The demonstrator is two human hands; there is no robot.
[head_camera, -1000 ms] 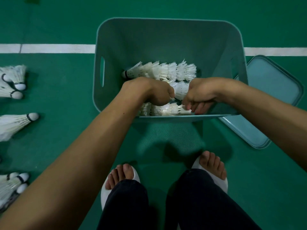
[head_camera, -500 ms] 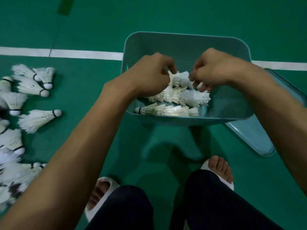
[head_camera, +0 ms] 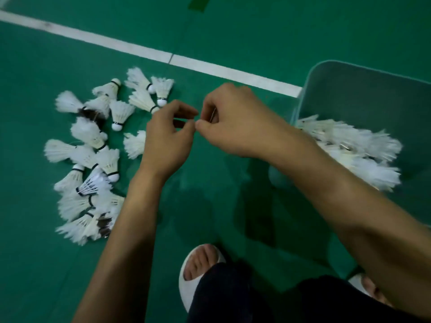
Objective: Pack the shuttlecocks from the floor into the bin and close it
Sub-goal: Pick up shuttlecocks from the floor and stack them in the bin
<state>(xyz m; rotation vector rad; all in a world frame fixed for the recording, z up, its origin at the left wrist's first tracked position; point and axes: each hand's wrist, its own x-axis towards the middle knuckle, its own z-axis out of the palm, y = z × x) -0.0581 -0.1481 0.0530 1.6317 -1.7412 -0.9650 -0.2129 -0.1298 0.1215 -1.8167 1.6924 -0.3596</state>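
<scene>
Both hands are out of the bin (head_camera: 363, 94) now and over the floor (head_camera: 233, 31), beside the loose shuttlecocks (head_camera: 93, 155). That batch is in, and we judge the next pickup begins. Our left hand (head_camera: 165, 138) has loosely curled, empty fingers. Our right hand (head_camera: 233, 122) has pinched fingertips; we cannot tell whether they hold anything. The packed shuttlecocks (head_camera: 359, 150) lie heaped in the bin.
</scene>
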